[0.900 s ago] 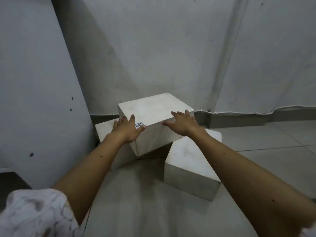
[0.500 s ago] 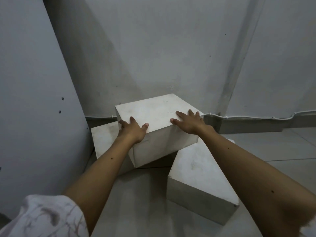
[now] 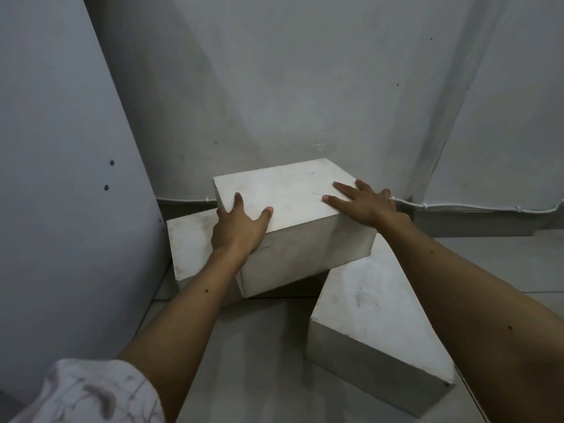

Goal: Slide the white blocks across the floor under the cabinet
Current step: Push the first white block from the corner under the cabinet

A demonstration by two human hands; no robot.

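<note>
Three white blocks crowd the corner of the room. The top block lies tilted, propped on the other two. My left hand grips its near left corner, thumb on the top face. My right hand lies flat on its right top edge, fingers spread. A second block stands at the back left against the wall, partly hidden by my left arm. The third block sits on the floor at the front right, under my right forearm.
A tall pale panel rises close on the left. The grey wall stands behind the blocks, with a white cable along its dark skirting. Tiled floor stretches toward me and to the right.
The view has closed in on the blocks. My left hand has slid further round the top block's corner, and my right hand has moved further onto its top. The block has hardly shifted.
</note>
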